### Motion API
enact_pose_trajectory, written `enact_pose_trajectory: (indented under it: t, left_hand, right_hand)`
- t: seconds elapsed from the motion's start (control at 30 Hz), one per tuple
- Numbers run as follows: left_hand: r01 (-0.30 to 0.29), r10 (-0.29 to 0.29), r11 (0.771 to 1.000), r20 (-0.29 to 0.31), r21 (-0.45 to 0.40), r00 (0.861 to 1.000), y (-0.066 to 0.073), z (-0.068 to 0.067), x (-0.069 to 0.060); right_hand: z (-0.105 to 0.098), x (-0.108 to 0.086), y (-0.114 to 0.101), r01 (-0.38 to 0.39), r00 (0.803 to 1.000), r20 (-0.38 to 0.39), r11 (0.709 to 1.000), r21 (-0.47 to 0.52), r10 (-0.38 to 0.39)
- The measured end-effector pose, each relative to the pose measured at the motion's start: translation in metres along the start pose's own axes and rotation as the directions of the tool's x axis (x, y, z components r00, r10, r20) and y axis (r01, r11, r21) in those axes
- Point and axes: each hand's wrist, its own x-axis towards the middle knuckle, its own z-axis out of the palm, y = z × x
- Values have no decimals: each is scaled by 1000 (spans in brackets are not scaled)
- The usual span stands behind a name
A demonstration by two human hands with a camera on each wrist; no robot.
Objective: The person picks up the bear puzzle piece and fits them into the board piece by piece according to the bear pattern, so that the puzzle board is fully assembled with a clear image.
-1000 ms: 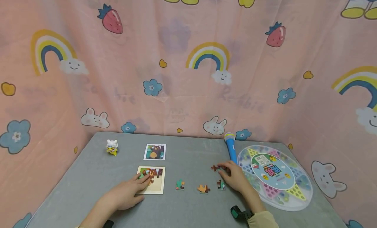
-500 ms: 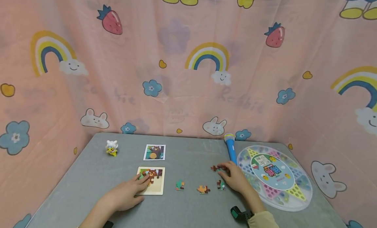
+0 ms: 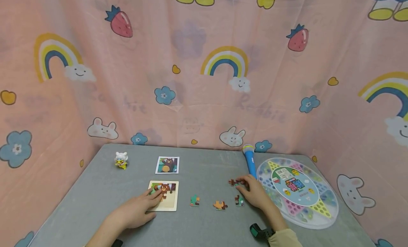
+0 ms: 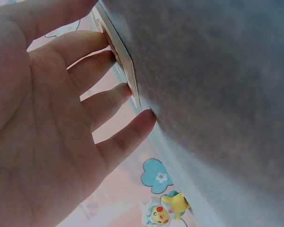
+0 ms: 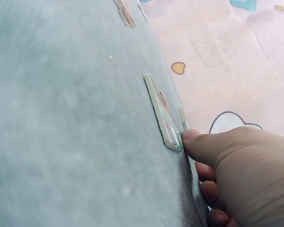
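Well, a pink curtain hangs behind the far edge of the grey table. A round game board lies along its right edge. Well apart, the left hand rests, fingers extended, on a puzzle tray nearer the left edge; the right hand bends its fingers beside the board. A blue microphone nears the far edge, a bear card lies beyond the tray, a figurine stands near the far-left corner. Three puzzle pieces lie between the hands; a brown piece sits at the right fingertips, pinched or not I cannot tell.
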Motion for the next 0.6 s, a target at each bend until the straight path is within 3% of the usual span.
enact_pose_trajectory:
  t: [0.27, 0.6]
  left_hand:
    - [-3, 3, 1000, 11, 4, 1000, -1, 0, 0]
    - [6, -6, 1000, 11, -2, 1000, 0, -1, 0]
  right_hand:
    - [-9, 1, -7, -31, 999, 22, 999, 14, 31]
    - [-33, 5, -25, -17, 999, -39, 998, 58, 19]
